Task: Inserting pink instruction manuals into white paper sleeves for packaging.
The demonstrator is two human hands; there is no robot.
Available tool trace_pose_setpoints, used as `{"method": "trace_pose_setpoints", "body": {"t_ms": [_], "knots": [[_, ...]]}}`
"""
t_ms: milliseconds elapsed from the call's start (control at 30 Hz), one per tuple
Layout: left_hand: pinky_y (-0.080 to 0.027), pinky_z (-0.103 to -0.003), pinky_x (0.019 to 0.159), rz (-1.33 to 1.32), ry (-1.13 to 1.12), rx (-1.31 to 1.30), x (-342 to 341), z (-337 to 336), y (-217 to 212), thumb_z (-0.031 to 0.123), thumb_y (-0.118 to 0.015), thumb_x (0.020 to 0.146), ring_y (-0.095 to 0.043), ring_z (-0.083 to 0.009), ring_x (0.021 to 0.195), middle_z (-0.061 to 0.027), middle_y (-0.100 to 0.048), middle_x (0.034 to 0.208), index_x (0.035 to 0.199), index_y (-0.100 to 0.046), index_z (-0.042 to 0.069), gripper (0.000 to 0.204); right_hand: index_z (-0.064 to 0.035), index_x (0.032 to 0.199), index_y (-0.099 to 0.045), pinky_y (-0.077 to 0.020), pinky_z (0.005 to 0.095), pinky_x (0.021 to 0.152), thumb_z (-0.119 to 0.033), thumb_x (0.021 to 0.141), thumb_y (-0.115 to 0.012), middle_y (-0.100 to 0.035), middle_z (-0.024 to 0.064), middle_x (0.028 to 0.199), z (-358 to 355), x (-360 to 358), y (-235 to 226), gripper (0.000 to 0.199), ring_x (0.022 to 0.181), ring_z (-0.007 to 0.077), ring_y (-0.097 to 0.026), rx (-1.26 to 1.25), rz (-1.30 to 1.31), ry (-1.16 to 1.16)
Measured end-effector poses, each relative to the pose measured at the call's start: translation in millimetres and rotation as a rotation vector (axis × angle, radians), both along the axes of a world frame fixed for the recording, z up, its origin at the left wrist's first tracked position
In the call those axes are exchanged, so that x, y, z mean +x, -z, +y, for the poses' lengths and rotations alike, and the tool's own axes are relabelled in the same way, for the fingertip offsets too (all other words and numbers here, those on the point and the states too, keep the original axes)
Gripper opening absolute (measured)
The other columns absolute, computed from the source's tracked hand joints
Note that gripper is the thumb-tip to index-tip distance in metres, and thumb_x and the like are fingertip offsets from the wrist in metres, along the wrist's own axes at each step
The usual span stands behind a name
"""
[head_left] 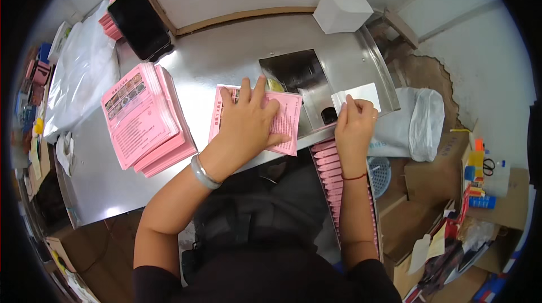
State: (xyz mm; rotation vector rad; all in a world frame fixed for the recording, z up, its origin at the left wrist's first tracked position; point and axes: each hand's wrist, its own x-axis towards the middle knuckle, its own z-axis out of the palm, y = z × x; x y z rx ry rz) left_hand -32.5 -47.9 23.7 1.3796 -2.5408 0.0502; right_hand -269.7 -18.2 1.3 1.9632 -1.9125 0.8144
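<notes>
My left hand (248, 115) lies flat with its fingers spread over a pink printed packet (291, 112) at the front edge of the metal table. The packet is partly covered by the hand. Farther right, my right hand (357, 122) is closed, thumb and fingertips pinched together at the edge of a small white paper slip (368, 95). Between the hands is a dark rectangular recess (293, 69) in the tabletop. Left of my left hand stands a tall stack of similar pink packets (135, 117).
A phone (138, 21) leans at the back left, beside a clear plastic bag (84, 71). A white box (343, 12) stands at the back. Below the table edge, a long box holds a row of pink packets (330, 170). A blue basket (379, 176) and cardboard boxes (435, 162) are at the right.
</notes>
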Motion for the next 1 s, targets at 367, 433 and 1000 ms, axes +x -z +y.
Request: {"method": "trace_pose_setpoints", "body": {"t_ms": [367,433,1000], "knots": [[-0.046,-0.04,0.073,0.203,0.132,0.106,34,42,18,0.021,-0.072,0.072,-0.06,-0.0323,0.089,-0.0299,-0.043,0.139,0.117,-0.06,0.006,0.048,0.0025,0.119,-0.063,-0.0415,0.0475,0.102,0.003,0.08,-0.052,-0.062,0.0199,0.12,36,44,-24,0.04,0.112,0.0385,-0.058,0.024,-0.27,-0.407],[-0.05,-0.041,0.076,0.214,0.093,0.041,39,29,18,0.01,-0.07,0.074,-0.062,-0.0321,0.088,-0.0299,-0.038,0.143,0.124,-0.058,0.008,0.051,0.001,0.12,-0.062,-0.0397,0.0498,0.104,-0.003,0.082,-0.055,-0.063,0.0187,0.119,56,69,-26,0.039,0.113,0.0381,-0.058,0.252,-0.127,-0.64],[-0.043,-0.048,0.086,0.055,-0.572,-0.211,196,29,10,0.02,-0.064,0.092,-0.053,-0.0378,0.098,-0.0193,-0.057,0.106,0.105,-0.059,0.001,0.024,0.0004,0.098,-0.069,-0.0471,0.044,0.08,-0.013,0.086,-0.068,-0.063,0.0128,0.093,4,-15,-9,0.018,0.089,0.0303,-0.058,-0.157,-0.128,-0.001]]}}
